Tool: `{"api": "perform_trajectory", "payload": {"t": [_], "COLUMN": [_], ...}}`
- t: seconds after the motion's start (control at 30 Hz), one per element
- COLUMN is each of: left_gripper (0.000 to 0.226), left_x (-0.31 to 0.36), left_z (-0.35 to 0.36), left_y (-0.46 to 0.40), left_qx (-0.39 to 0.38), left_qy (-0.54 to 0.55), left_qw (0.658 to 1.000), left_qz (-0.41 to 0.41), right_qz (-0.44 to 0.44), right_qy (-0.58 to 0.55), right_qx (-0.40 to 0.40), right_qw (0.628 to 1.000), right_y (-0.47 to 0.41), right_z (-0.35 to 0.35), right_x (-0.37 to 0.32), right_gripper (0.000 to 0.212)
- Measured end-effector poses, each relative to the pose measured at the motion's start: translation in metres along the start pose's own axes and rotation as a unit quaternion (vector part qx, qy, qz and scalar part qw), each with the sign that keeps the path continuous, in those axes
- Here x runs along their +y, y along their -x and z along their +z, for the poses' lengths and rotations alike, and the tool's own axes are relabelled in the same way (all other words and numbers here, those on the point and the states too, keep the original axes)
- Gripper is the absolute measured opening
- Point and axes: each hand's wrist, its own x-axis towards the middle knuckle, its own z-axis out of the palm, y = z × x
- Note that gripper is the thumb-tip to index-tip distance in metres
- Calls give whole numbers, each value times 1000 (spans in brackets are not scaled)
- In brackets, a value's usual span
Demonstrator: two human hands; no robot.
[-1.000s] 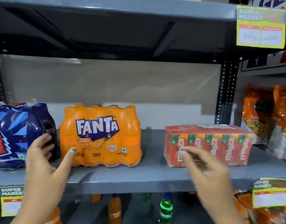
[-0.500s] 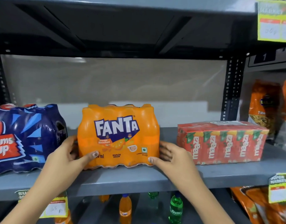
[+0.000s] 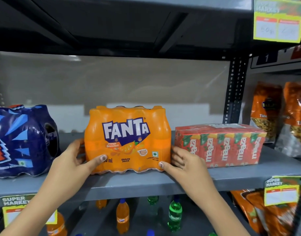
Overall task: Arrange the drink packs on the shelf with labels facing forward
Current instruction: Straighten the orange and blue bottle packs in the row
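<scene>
An orange Fanta pack stands upright on the grey shelf, its label facing me. My left hand grips its left side, thumb on the front. My right hand grips its right side, thumb on the lower front corner. A dark blue Thums Up pack sits to the left, label partly cut off by the frame edge. A red Maaza carton pack lies to the right, close to the Fanta pack, its labels facing forward and turned sideways.
Orange snack bags stand on the neighbouring shelf at right, past a black upright post. Loose Fanta and Sprite bottles sit on the shelf below. Price tags hang on the shelf edges. A gap separates the Thums Up and Fanta packs.
My right hand left the Maaza pack and came to the Fanta pack's right side; my left hand closed on its left side. The Fanta pack now stands nearer the Maaza pack.
</scene>
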Motion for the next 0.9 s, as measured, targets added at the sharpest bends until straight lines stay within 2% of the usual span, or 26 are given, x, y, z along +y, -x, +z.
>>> {"api": "perform_trajectory", "payload": {"t": [0.43, 0.57, 0.67, 0.73, 0.77, 0.8, 0.83, 0.9], "left_gripper": [90, 78, 71, 74, 73, 68, 62, 56], "left_x": [-7, -11, -16, -22, -27, -35, -43, -68], "left_z": [-4, -6, -10, -19, -29, -44, -61, -105], "left_y": [0, -3, 0, 5, 8, 11, 13, 7], "left_qx": [3, 5, 0, 8, 33, 86, 156, 282], "left_qy": [-3, 3, 3, 39, 74, 109, 132, 108], "left_qw": [1000, 1000, 1000, 998, 994, 985, 969, 935], "left_qz": [-12, -7, 20, 47, 68, 99, 140, 188], "right_qz": [7, 9, 13, -12, -49, -116, -186, -283], "right_qy": [-9, -3, -49, -36, 26, 97, 144, 131], "right_qx": [-9, -14, 5, 73, 146, 225, 269, 235], "right_qw": [1000, 1000, 999, 997, 988, 963, 934, 921], "right_y": [0, -2, 4, 18, 25, 32, 38, 47], "right_z": [4, 3, 3, 16, 25, 40, 57, 107], "right_x": [1, 1, -5, -13, -18, -22, -28, -45], "right_gripper": [72, 72, 77, 63, 50, 37, 27, 22]}}
